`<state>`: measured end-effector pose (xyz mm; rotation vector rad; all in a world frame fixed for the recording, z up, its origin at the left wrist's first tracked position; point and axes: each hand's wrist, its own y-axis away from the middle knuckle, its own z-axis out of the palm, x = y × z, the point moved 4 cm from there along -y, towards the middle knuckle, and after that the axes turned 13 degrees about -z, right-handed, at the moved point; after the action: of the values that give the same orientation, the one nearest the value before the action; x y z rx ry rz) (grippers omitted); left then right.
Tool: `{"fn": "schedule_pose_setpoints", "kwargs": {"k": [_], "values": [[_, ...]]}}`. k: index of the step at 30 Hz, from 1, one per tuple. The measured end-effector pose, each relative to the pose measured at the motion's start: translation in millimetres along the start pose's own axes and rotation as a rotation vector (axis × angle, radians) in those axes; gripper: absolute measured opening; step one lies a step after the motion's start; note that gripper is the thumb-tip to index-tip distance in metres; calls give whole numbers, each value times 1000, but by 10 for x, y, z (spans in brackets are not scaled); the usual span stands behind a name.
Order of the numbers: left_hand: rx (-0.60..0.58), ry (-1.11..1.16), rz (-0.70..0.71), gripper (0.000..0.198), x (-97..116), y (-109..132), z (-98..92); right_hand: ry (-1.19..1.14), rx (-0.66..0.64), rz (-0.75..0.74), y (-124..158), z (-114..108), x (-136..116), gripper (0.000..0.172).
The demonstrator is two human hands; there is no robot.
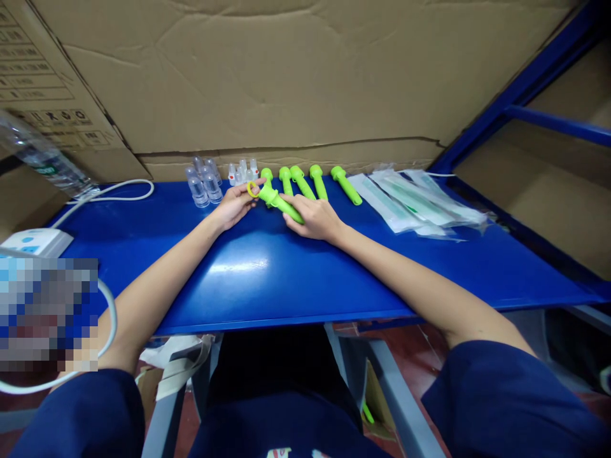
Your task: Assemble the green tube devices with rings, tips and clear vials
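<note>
My left hand (235, 203) pinches a small yellow ring (251, 189) at the flared end of a bright green plastic tube (282, 203). My right hand (312, 217) grips the same tube by its narrow end, lying low on the blue table (267, 267). Several more green tubes (310, 181) lie side by side just behind my hands, near the cardboard wall.
Clear small vials (203, 184) and tiny red-marked bottles (241, 170) stand at the back left. Sealed clear packets (415, 200) lie to the right. A white device (33, 242) with a white cable (114, 191) and a plastic bottle (42, 159) are at far left. Cardboard boxes (286, 76) close the back.
</note>
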<state>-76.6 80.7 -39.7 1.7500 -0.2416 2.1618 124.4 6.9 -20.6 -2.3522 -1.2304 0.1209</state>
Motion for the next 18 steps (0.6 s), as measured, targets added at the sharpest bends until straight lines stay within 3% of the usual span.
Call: {"fn": "schedule_pose_setpoints", "kwargs": {"k": [4, 8, 18], "values": [[70, -142, 86, 53, 1, -10, -30, 14, 74, -84, 17, 38, 17, 53], [116, -213, 145, 52, -8, -10, -37, 26, 72, -103, 24, 56, 19, 51], [88, -125, 122, 61, -54, -79, -75, 11, 57, -51, 30, 45, 46, 49]]}}
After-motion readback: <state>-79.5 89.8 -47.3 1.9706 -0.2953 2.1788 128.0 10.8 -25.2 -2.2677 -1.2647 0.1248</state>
